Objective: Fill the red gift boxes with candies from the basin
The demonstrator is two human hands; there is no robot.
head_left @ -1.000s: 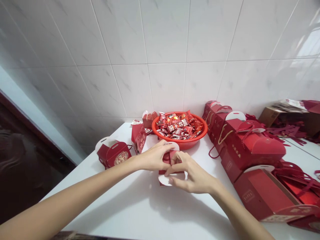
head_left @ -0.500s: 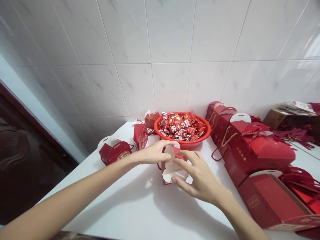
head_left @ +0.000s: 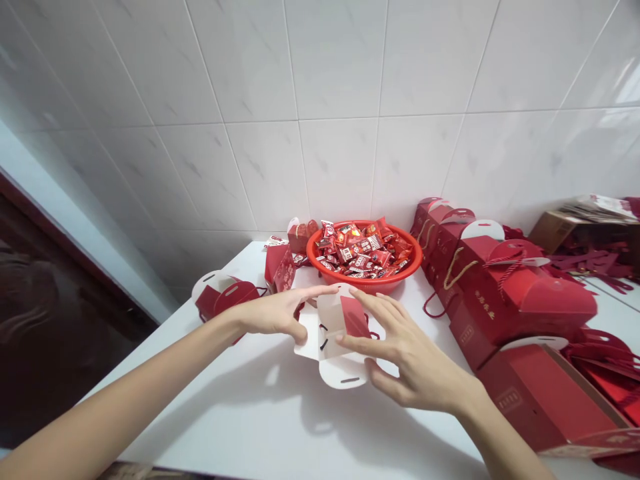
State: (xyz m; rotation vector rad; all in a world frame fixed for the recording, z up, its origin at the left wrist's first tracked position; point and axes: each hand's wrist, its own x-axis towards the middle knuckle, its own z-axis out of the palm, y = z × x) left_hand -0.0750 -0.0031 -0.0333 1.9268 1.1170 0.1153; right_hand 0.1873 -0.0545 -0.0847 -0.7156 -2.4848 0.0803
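Note:
On the white table, a small red gift box [head_left: 337,320] with a white inside stands with its flaps spread out, between my two hands. I look down into it and see no contents, only dark slots and a bit of dark cord. My left hand [head_left: 275,315] is open at its left side, thumb on the left flap and index finger stretched to the far rounded flap. Over the right side reaches my right hand [head_left: 400,350], fingers apart, the tips touching the right and near flaps.
A red basin [head_left: 365,283] full of wrapped snacks stands behind the box by the tiled wall. Red gift boxes [head_left: 500,293] line the right side. Another opened box [head_left: 227,297] and a red box [head_left: 279,268] are on the left. A carton [head_left: 563,230] is farther right.
The box's flaps have swung outward, the left flap now folded out under my left thumb and the near flap lowered. My left hand has shifted slightly left and my right hand slightly right.

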